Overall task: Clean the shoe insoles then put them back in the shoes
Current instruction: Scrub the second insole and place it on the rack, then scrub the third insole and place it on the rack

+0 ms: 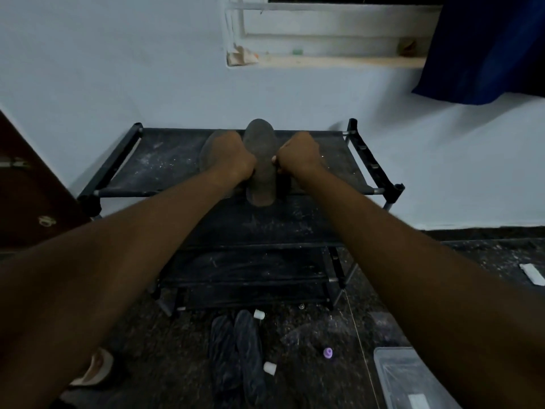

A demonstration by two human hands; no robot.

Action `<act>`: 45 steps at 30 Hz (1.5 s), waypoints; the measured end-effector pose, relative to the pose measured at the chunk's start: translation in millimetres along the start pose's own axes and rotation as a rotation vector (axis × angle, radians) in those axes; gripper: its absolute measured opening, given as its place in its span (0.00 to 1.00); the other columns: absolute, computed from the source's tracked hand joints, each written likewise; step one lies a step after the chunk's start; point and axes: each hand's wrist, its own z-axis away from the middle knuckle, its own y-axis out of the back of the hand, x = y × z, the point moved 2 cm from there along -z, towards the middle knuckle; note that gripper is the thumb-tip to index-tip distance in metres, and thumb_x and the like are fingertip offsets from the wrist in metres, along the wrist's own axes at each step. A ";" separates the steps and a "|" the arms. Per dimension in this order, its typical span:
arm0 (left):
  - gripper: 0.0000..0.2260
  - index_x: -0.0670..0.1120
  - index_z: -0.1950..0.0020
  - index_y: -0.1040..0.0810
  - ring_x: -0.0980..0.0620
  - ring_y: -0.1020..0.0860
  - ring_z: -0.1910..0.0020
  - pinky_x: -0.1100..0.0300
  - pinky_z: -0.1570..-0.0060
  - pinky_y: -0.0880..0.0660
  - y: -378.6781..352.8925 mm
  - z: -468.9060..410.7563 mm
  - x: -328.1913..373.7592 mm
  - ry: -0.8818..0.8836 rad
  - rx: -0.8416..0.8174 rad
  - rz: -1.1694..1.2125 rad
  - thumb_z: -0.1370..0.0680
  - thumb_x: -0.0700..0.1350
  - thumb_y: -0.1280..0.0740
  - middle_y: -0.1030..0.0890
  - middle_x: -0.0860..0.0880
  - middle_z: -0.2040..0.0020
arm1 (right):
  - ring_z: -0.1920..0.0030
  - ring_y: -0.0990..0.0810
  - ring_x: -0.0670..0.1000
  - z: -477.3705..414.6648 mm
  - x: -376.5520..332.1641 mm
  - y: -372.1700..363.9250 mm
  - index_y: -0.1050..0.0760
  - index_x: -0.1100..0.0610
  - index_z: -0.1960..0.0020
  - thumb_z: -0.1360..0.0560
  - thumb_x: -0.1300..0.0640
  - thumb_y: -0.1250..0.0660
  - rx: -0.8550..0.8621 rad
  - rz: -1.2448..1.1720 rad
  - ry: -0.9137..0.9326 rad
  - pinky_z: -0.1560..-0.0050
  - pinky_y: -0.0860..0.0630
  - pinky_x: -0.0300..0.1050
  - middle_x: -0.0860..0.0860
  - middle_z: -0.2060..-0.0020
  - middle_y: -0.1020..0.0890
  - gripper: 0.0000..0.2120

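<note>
Insole (pixel 261 172) gripped by left hand (pixel 233 157) and right hand (pixel 298 156) atop rack (pixel 118 160).

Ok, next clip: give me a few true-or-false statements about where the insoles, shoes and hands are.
1. Two grey insoles are at the top shelf of the black rack. True.
2. The dark shoes stand on that shelf too. False: they lie on the floor in front of the rack.
3. The left hand and the right hand are both up at the insoles. True.
4. The curtain at upper right is red. False: it is blue.
</note>
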 end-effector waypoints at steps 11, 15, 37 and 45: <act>0.10 0.36 0.42 0.21 0.41 0.19 0.44 0.53 0.54 0.26 -1.8 -5.8 2.3 0.017 -0.033 -0.025 0.18 0.42 0.33 0.19 0.38 0.43 | 0.53 0.21 0.53 -2.9 -4.0 -11.3 0.35 0.57 0.63 0.24 0.57 0.29 -0.027 0.180 0.051 0.62 0.30 0.42 0.55 0.56 0.21 0.16; 0.09 0.35 0.44 0.21 0.40 0.19 0.46 0.52 0.55 0.25 0.3 -4.5 3.7 -0.020 -0.014 -0.040 0.20 0.40 0.32 0.18 0.38 0.45 | 0.47 0.18 0.56 1.4 -5.5 -8.6 0.25 0.60 0.51 0.24 0.57 0.29 -0.019 0.198 0.082 0.59 0.29 0.43 0.58 0.49 0.17 0.08; 0.05 0.44 0.46 0.17 0.54 0.19 0.54 0.58 0.52 0.22 14.4 152.0 -51.0 -0.325 0.073 0.174 0.22 0.41 0.27 0.17 0.49 0.52 | 0.56 0.21 0.46 186.8 47.6 17.2 0.18 0.60 0.42 0.21 0.57 0.29 0.118 0.093 0.563 0.52 0.21 0.42 0.51 0.52 0.20 0.10; 0.07 0.44 0.47 0.17 0.58 0.20 0.55 0.68 0.55 0.24 -43.5 192.8 -123.9 -0.180 -0.060 0.203 0.23 0.40 0.25 0.17 0.50 0.53 | 0.54 0.21 0.44 225.2 115.2 -39.8 0.18 0.59 0.41 0.22 0.58 0.29 -0.088 0.099 0.443 0.52 0.25 0.31 0.50 0.51 0.20 0.10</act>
